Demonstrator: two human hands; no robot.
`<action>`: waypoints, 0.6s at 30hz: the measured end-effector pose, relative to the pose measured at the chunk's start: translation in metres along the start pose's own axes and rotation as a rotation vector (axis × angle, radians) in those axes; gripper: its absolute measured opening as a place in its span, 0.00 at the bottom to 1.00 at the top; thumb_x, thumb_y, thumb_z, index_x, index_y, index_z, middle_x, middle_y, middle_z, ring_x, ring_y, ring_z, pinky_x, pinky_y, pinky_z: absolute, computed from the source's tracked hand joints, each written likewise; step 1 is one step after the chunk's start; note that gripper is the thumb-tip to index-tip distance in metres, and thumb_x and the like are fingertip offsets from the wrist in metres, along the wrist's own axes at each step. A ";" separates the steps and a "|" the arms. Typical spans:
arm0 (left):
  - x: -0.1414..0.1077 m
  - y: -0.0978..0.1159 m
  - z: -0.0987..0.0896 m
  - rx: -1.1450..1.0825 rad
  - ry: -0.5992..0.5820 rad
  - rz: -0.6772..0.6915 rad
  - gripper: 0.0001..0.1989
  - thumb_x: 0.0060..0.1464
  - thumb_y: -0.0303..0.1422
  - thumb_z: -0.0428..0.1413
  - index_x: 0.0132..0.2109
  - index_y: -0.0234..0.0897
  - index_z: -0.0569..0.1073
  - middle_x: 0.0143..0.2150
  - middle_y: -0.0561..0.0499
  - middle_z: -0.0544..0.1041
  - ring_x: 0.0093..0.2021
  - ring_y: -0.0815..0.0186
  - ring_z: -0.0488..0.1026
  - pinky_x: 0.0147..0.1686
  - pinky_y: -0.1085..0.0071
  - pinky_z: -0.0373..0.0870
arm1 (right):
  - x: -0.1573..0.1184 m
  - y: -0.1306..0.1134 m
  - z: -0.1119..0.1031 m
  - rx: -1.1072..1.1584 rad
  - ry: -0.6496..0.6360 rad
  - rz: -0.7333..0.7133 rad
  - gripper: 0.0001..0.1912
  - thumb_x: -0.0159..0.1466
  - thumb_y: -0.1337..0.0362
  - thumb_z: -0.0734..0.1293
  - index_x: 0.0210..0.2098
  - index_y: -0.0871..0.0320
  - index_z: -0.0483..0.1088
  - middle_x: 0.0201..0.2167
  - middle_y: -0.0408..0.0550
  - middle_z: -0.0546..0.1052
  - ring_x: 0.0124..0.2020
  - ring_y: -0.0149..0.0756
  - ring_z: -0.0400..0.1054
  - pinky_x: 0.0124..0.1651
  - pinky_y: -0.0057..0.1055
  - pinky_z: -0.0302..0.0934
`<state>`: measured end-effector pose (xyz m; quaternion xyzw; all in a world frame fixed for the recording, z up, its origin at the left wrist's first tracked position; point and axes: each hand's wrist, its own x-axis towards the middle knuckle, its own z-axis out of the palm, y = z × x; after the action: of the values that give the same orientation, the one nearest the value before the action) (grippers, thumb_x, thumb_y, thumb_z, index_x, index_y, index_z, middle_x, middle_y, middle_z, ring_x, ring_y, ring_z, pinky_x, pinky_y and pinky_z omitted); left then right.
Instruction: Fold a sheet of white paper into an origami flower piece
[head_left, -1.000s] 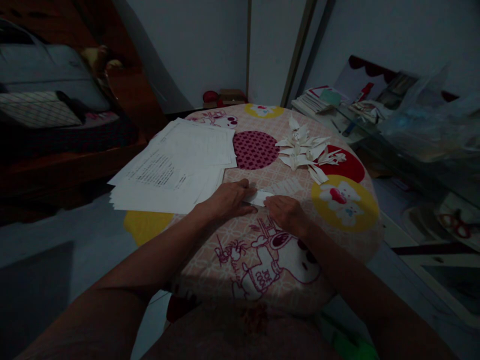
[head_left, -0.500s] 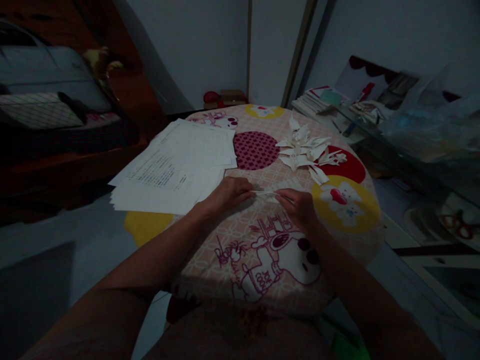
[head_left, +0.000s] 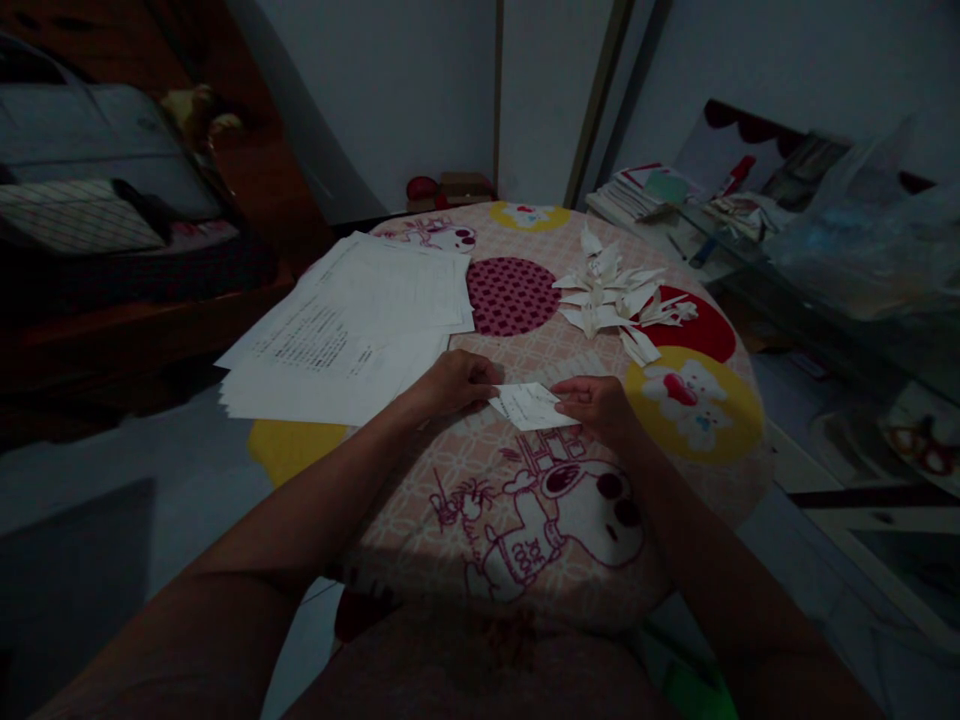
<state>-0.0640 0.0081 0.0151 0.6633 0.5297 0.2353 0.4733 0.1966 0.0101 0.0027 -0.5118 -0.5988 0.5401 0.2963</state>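
Observation:
A small folded piece of paper (head_left: 534, 408), white with faint print, is held between my two hands just above the cloth-covered table (head_left: 480, 455). My left hand (head_left: 463, 382) pinches its left corner, and my right hand (head_left: 598, 405) grips its right side between thumb and fingers. Its broad face is turned up towards me. Beyond my left hand lies a spread stack of printed sheets (head_left: 352, 330). Several folded paper flowers (head_left: 604, 290) rest in a cluster past my right hand, their petals pointed.
On the right, a glass-topped stand (head_left: 739, 265) carries a pile of papers (head_left: 626, 195), a red bottle-like item (head_left: 739, 175) and a clear plastic bag (head_left: 847, 245). To the left, a wooden seat (head_left: 259, 170) holds a pale bag (head_left: 97, 135). A cardboard box (head_left: 465, 186) stands behind the table.
The folded paper, seen as a thin edge-on strip before, now shows its broad flat face. Both hands still hold it in nearly the same place.

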 end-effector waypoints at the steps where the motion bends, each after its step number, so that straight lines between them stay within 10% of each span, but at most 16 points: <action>1: 0.000 0.000 0.000 0.025 -0.002 0.003 0.03 0.52 0.29 0.58 0.34 0.33 0.73 0.22 0.51 0.75 0.20 0.73 0.68 0.21 0.75 0.63 | 0.001 0.000 0.000 -0.004 0.009 -0.005 0.20 0.48 0.61 0.72 0.40 0.63 0.78 0.21 0.44 0.77 0.13 0.26 0.63 0.11 0.23 0.54; 18: 0.001 -0.008 -0.007 0.036 -0.122 0.031 0.05 0.52 0.33 0.58 0.32 0.35 0.74 0.22 0.52 0.75 0.19 0.73 0.68 0.21 0.75 0.62 | 0.003 0.000 -0.003 -0.027 0.019 0.024 0.15 0.47 0.62 0.72 0.34 0.61 0.79 0.23 0.46 0.79 0.14 0.25 0.62 0.13 0.23 0.58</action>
<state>-0.0733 0.0113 0.0113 0.6930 0.4938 0.1919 0.4889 0.1982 0.0137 0.0033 -0.5280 -0.5972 0.5305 0.2883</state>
